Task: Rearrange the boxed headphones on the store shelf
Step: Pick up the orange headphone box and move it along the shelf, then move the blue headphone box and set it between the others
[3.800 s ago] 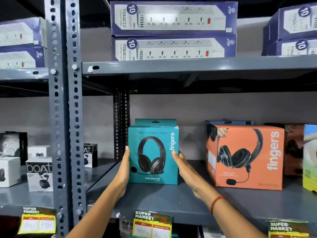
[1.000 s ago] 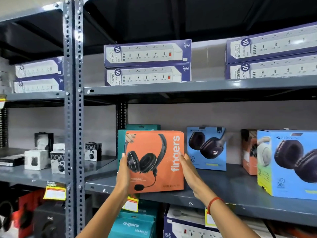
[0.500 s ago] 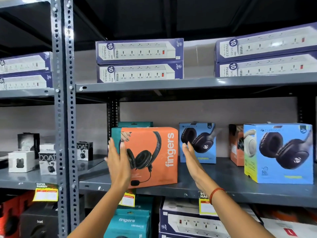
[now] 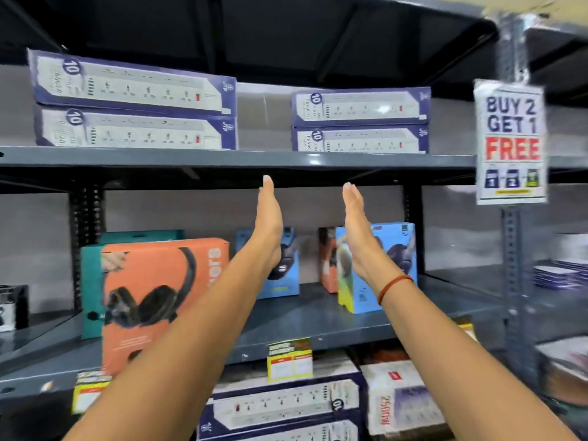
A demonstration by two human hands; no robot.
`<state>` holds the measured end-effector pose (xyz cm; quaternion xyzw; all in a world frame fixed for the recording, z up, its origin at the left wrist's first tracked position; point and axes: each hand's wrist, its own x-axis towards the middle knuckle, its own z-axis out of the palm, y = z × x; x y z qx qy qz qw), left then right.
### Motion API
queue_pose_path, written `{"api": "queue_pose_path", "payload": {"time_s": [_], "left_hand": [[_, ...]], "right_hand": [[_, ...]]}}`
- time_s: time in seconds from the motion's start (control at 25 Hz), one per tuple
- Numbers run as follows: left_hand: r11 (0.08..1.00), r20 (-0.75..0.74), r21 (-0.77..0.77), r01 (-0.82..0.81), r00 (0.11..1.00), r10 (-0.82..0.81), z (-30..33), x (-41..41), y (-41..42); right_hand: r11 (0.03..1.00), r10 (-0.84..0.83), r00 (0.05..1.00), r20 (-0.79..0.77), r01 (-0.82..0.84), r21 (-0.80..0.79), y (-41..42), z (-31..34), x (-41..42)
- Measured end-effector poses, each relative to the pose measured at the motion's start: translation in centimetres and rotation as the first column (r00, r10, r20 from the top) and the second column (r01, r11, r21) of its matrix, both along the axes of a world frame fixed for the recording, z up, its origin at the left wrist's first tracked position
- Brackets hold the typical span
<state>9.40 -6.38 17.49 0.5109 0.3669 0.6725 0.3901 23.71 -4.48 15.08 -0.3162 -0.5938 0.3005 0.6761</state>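
An orange boxed headphone set (image 4: 149, 291) stands at the left front of the grey shelf (image 4: 318, 326), with a teal box (image 4: 90, 281) right behind it. My left hand (image 4: 269, 224) and my right hand (image 4: 358, 230) are raised flat, palms facing each other, empty, in the air to the right of the orange box. Behind my left hand stands a small blue headphone box (image 4: 286, 275). Behind my right hand stands a larger blue and yellow box (image 4: 391, 256), with another orange box (image 4: 327, 259) beside it.
Purple power-strip boxes (image 4: 133, 100) lie stacked on the shelf above. A "Buy 2 Get 1 Free" sign (image 4: 510, 141) hangs on the right upright. More power-strip boxes (image 4: 280, 409) fill the shelf below. Price tags (image 4: 289, 358) hang on the shelf edge.
Both hands have let go of the orange box and moved up and right, away from it. The view has swung right, so the orange box now sits at the left.
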Motion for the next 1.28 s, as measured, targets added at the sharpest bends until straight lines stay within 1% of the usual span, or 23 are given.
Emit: {"api": "queue_pose_path", "payload": {"time_s": [0.12, 0.24, 0.36, 0.48, 0.56, 0.6, 0.72, 0.8, 0.88, 0.96, 1.04, 1.12, 1.28], "left_hand": [[0.99, -0.004, -0.068, 0.124, 0.992, -0.125, -3.1, 4.3, 3.0], [0.979, 0.03, -0.135, 0.153, 0.988, -0.151, -6.6, 7.5, 5.9], [0.966, 0.015, -0.196, 0.167, 0.986, -0.167, -9.9, 10.5, 10.8], [0.948, 0.013, -0.247, 0.201, 0.979, -0.205, -12.8, 12.7, 14.2], [0.947, 0.069, -0.249, 0.202, 0.979, -0.19, -14.3, 14.3, 16.1], [0.95, 0.087, -0.248, 0.19, 0.981, -0.173, -14.7, 14.8, 16.8], [0.959, 0.078, -0.256, 0.124, 0.991, -0.107, -15.2, 16.0, 19.0], [0.956, 0.08, -0.243, 0.162, 0.986, -0.147, -14.9, 16.2, 19.6], [0.948, 0.121, -0.245, 0.205, 0.976, -0.18, -14.7, 15.8, 19.8], [0.926, 0.156, -0.3, 0.229, 0.97, -0.189, -14.3, 14.7, 19.5], [0.891, 0.161, -0.349, 0.289, 0.956, -0.247, -13.5, 13.1, 18.4], [0.881, 0.166, -0.344, 0.325, 0.944, -0.284, -12.2, 11.0, 17.0], [0.931, 0.151, -0.249, 0.266, 0.96, -0.234, -7.6, 6.3, 14.4]], "right_hand": [[0.994, -0.081, 0.996, -0.028, 0.079, -0.08, 1.9, -2.1, 5.4], [0.969, -0.178, 0.983, -0.045, 0.167, -0.181, 4.6, -5.4, 10.2], [0.931, -0.252, 0.966, -0.053, 0.227, -0.285, 8.3, -8.2, 15.1], [0.901, -0.245, 0.968, -0.054, 0.206, -0.381, 11.6, -10.6, 18.4], [0.89, -0.211, 0.976, -0.046, 0.173, -0.421, 13.9, -11.7, 19.7], [0.892, -0.189, 0.981, -0.031, 0.158, -0.423, 14.9, -11.9, 20.0], [0.904, -0.137, 0.99, -0.018, 0.117, -0.412, 16.6, -11.6, 20.3], [0.907, -0.123, 0.992, -0.003, 0.111, -0.407, 17.2, -11.5, 20.2], [0.89, -0.151, 0.988, 0.015, 0.142, -0.433, 17.4, -11.5, 20.1], [0.886, -0.163, 0.986, 0.033, 0.161, -0.434, 16.9, -11.3, 19.7], [0.888, -0.177, 0.982, 0.064, 0.188, -0.419, 16.0, -10.7, 18.9], [0.892, -0.203, 0.971, 0.128, 0.237, -0.385, 14.7, -9.6, 17.4], [0.922, -0.21, 0.959, 0.19, 0.259, -0.287, 11.7, -5.0, 14.5]]}}
